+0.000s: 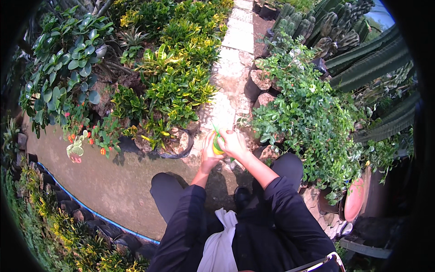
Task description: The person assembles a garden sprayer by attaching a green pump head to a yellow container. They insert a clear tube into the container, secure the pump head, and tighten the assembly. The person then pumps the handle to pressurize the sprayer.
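Note:
Both my hands are together in front of me, above the path. Between them is a small yellow-and-green thing with a pointed, leaf-like green tip at its upper end. My left hand closes round it from the left, palm turned inward. From the other side my right hand grips it, fingers bent over its top. The fingers cover most of it, so its exact kind cannot be made out. A bit of green also shows just below my right hand.
Yellow-green leafy shrubs in black bags line the left of a pale stone path. Dense green bushes and tall cacti crowd the right. A blue hose edges potted plants at lower left. A pink pot stands at lower right.

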Demonstrator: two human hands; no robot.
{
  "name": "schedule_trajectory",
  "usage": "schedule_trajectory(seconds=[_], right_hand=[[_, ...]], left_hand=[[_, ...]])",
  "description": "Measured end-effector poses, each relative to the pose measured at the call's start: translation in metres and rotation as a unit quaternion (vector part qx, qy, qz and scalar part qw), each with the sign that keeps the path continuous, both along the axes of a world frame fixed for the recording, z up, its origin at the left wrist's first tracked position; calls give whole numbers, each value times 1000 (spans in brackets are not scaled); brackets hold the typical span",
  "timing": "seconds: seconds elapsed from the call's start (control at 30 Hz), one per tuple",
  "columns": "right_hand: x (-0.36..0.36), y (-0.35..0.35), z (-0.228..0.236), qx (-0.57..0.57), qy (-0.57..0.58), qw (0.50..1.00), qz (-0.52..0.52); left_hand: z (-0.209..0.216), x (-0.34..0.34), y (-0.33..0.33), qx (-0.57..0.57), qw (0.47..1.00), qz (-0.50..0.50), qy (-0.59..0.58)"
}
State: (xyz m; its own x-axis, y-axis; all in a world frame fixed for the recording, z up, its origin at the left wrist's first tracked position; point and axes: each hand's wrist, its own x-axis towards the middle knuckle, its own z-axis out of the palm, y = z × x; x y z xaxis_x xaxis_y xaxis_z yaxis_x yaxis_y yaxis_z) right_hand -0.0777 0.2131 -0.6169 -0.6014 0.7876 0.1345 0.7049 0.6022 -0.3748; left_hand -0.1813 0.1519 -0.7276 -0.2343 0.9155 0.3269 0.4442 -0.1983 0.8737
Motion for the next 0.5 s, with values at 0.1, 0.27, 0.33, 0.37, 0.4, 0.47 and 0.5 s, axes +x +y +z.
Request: schedule_trajectory(seconds=[0.1,0.27,0.33,0.37,0.4,0.47,0.5], right_hand=[[3,6,11,11,39,999,11],[-3,5,112,31,145,989,2],[-3,3,113,30,143,989,-20],[-7,3,103,36,144,989,-24],[-10,2,90,43,145,988,-28],[2,-1,30,-15,37,998,-54],[2,-4,12,-18,48,997,-57]], left_hand=[[3,2,2,5,1000,-6,-12],[9,-2,0,9,1000,4,-12],[11,1,-1,0,1000,5,-16],[9,1,0,-3,1000,8,-15],[6,1,-1,-7,1000,8,-12],[2,7,1,-12,1000,-6,-6],[2,4,4,-8,1000,-3,-3]])
